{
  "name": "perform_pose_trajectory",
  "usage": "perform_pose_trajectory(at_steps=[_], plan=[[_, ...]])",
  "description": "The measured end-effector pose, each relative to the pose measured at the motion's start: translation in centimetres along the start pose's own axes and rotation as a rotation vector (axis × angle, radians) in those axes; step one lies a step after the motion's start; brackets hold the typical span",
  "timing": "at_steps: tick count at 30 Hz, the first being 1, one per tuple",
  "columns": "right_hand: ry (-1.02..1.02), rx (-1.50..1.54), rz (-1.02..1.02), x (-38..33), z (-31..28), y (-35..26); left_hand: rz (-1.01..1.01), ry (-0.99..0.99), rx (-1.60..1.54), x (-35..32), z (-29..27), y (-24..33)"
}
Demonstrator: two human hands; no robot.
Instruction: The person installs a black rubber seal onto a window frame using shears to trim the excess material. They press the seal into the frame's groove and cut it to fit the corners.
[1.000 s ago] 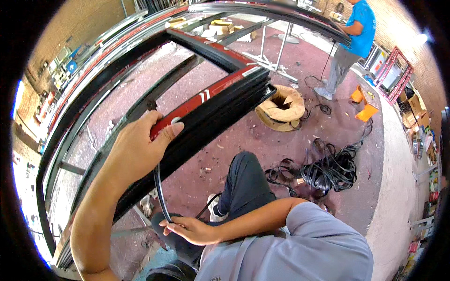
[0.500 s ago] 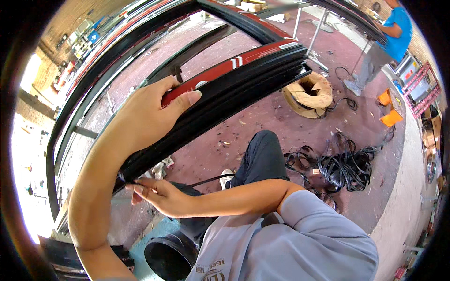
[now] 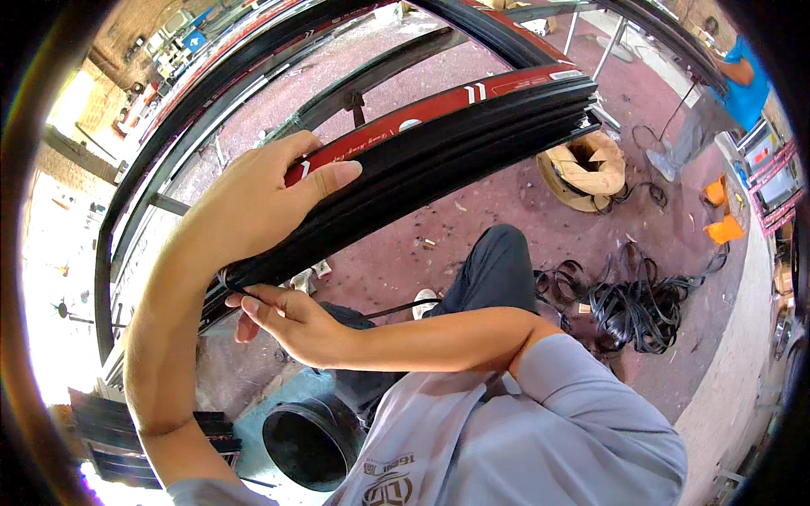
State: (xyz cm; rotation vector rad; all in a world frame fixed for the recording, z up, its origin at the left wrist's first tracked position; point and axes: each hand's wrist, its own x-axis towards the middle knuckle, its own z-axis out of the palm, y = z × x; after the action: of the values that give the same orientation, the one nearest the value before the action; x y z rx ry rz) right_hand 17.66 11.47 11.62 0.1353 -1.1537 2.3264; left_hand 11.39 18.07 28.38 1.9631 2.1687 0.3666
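Note:
A black frame point(image 3: 439, 139) with red film along its top slants across the view, rising to the right. My left hand point(image 3: 274, 185) is closed over it, thumb on the near side and the fingers mostly hidden behind. Below my left wrist, my right hand point(image 3: 291, 325) pinches a thin black rubber strip point(image 3: 403, 309) at the lower left part of the frame. The strip trails off to the right past my knee. Just where it meets the frame is partly covered by my fingers and left forearm.
A tangle of black strip point(image 3: 637, 308) lies on the floor at right, beyond my knee. Behind it are a cardboard-wrapped coil point(image 3: 582, 173) and orange pieces point(image 3: 723, 211). A black bucket point(image 3: 308, 447) stands below my hands. A co-worker in blue point(image 3: 747, 88) stands far right.
The view has shifted, so the frame and floor items appear farther right. My left hand keeps its hold, and my right hand still pinches the strip, slightly higher in the picture.

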Motion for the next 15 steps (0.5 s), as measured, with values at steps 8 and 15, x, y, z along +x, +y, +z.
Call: perform_pose_trajectory(at_steps=[8, 15], plan=[[-0.044, 0.035, 0.0, 0.9, 1.8, 0.3, 0.055, 0.035, -0.005, -0.7, 0.0, -0.7], [-0.07, 0.071, -0.013, 1.0, 1.6, 0.9, 0.026, 0.085, -0.038, -2.5, 0.1, -2.7]])
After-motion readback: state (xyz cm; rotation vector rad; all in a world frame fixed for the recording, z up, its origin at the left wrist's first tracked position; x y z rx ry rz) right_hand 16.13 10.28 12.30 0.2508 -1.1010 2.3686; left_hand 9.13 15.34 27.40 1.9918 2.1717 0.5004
